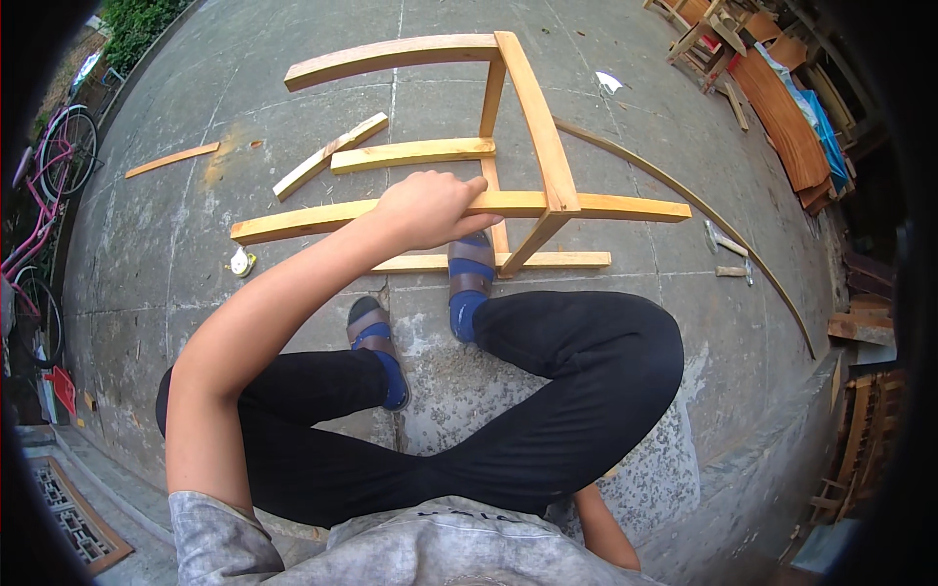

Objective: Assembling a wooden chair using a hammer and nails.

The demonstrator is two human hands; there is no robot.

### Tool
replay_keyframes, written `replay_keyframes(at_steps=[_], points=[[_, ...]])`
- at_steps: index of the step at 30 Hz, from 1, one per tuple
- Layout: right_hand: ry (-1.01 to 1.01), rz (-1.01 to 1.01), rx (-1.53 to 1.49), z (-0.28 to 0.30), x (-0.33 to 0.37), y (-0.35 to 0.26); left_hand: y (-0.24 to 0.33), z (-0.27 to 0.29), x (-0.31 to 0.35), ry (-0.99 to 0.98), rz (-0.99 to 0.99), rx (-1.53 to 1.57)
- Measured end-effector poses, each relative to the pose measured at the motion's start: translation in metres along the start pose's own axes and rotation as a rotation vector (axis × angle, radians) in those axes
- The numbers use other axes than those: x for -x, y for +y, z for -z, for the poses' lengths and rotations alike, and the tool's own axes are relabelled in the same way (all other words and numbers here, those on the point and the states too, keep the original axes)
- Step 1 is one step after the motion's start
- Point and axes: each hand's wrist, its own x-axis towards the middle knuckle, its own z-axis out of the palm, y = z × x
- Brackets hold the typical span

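Observation:
My left hand (430,207) is closed around a long pale wooden bar (313,223) that belongs to a partly joined wooden frame (535,117). The frame lies on its side on the concrete, with legs and crosspieces meeting at square joints. Its top rail (391,57) reaches left at the far side. A shorter bar (420,153) runs left from an upright, and a low bar (576,260) lies by my foot. Of my right arm only the forearm (604,532) shows, beside my thigh; the hand is hidden.
Loose wooden strips (330,156) lie left of the frame, near a tape measure (240,261). Two hammers (728,271) rest on the right, inside a long curved-looking strip (684,190). A pink bicycle (49,186) stands far left; stacked boards (782,117) fill the far right.

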Motion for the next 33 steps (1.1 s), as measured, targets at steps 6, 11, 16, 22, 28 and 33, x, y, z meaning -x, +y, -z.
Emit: replay_keyframes(at_steps=[6,11,16,22,28,33], points=[[0.009,-0.06,-0.176,-0.022,0.023,0.029,-0.004,-0.004,-0.004,0.085,-0.013,0.023],[0.08,-0.032,-0.364,-0.049,-0.012,0.026,-0.001,0.009,-0.006,-0.072,0.006,0.059],[0.116,-0.007,-0.532,-0.062,-0.043,0.025,-0.001,0.029,-0.026,-0.175,0.05,0.276],[0.009,-0.094,-0.646,-0.072,-0.012,0.037,-0.014,0.057,-0.054,-0.136,0.076,0.137],[-0.187,-0.205,-0.656,-0.041,0.027,0.055,-0.023,0.073,-0.082,-0.094,0.016,-0.215],[-0.569,-0.274,-0.519,0.021,0.02,0.066,-0.044,0.079,-0.061,-0.051,0.083,-0.285]])
